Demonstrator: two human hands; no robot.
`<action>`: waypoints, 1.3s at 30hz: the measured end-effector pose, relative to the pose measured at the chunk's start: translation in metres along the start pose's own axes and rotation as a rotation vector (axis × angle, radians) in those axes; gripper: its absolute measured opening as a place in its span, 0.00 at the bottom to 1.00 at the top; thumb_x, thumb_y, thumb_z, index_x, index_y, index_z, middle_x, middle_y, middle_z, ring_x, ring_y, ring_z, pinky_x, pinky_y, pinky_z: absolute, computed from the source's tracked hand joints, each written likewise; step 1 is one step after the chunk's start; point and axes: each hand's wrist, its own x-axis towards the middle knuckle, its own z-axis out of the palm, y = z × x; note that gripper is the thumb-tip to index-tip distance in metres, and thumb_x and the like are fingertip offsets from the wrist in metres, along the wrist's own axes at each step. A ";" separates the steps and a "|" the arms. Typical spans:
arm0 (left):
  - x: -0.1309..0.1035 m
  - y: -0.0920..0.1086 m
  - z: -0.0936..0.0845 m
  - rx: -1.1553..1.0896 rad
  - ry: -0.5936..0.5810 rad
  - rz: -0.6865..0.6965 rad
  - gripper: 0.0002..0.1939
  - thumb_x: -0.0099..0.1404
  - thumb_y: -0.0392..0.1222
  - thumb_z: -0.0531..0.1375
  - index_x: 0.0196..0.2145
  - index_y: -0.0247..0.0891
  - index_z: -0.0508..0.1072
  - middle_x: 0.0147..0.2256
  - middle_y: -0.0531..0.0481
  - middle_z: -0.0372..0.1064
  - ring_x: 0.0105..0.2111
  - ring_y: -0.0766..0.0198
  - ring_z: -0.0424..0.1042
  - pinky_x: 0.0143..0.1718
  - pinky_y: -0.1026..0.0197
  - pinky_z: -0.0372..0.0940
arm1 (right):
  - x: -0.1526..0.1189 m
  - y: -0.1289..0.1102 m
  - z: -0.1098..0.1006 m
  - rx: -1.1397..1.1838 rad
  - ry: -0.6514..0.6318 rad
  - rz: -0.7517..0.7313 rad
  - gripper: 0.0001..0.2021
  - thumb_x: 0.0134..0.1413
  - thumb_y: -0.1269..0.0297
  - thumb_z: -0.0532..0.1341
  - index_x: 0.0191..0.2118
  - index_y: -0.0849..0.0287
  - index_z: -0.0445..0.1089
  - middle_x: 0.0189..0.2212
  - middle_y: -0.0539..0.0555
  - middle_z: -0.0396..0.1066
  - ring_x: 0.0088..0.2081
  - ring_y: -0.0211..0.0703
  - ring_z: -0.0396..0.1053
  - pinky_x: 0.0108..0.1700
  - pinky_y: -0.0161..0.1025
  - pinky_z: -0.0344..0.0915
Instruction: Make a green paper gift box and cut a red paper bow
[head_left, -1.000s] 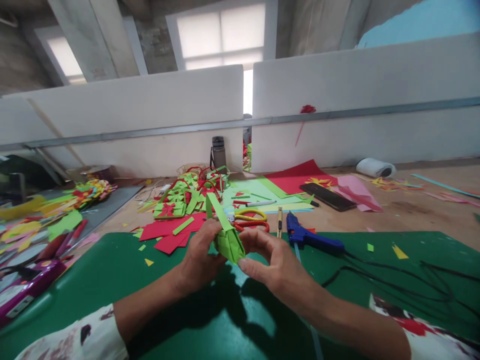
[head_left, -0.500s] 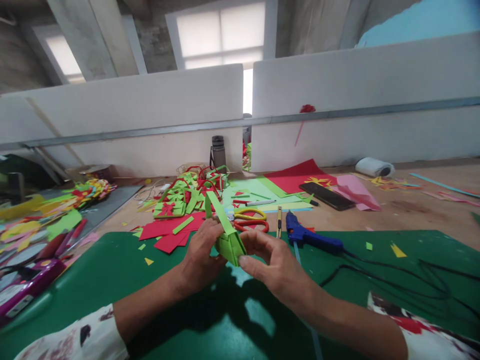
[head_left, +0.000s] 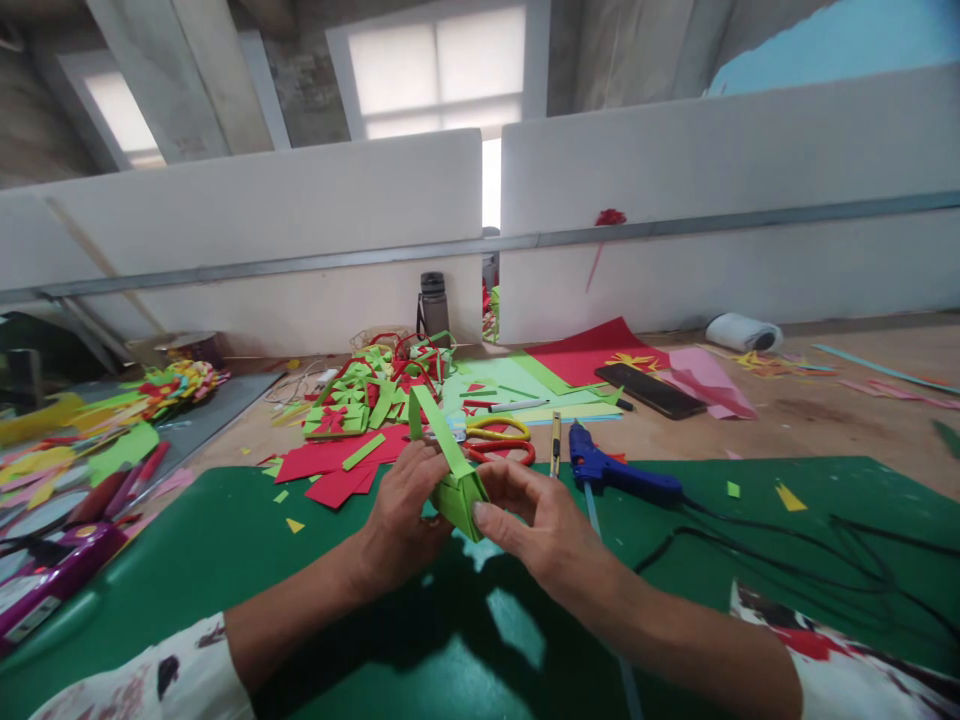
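Between my two hands, above the green mat (head_left: pixel 225 560), is a small light-green paper basket (head_left: pixel 459 497) with a paper strip handle standing up from it. My left hand (head_left: pixel 405 500) grips its left side, fingers curled over the edge. At the right end, the thumb and fingers of my right hand (head_left: pixel 536 510) pinch the basket's corner. Just beyond it lie scissors with red and yellow handles (head_left: pixel 499 430), a yellow utility knife (head_left: pixel 556 445) and a blue glue gun (head_left: pixel 619 468). The inside of the basket is mostly hidden.
Finished-looking green and red paper pieces (head_left: pixel 375 390) are heaped behind my hands, near a dark bottle (head_left: pixel 433 310). Red paper (head_left: pixel 322 460), a phone (head_left: pixel 649 390) and pink paper (head_left: pixel 709 380) lie around. A purple tool (head_left: pixel 64 580) is at left; a black cord (head_left: pixel 750 545) crosses the mat's right.
The basket has tilted slightly, and my right thumb has moved up a little along its corner. Both hands keep their hold, and the whole view has shifted slightly.
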 end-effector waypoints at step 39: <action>0.002 0.006 0.004 -0.075 -0.035 -0.042 0.21 0.56 0.30 0.59 0.48 0.38 0.65 0.42 0.42 0.71 0.42 0.57 0.71 0.41 0.55 0.68 | -0.001 -0.014 -0.004 -0.036 0.052 -0.081 0.10 0.61 0.64 0.53 0.43 0.58 0.70 0.37 0.51 0.72 0.38 0.40 0.68 0.42 0.38 0.64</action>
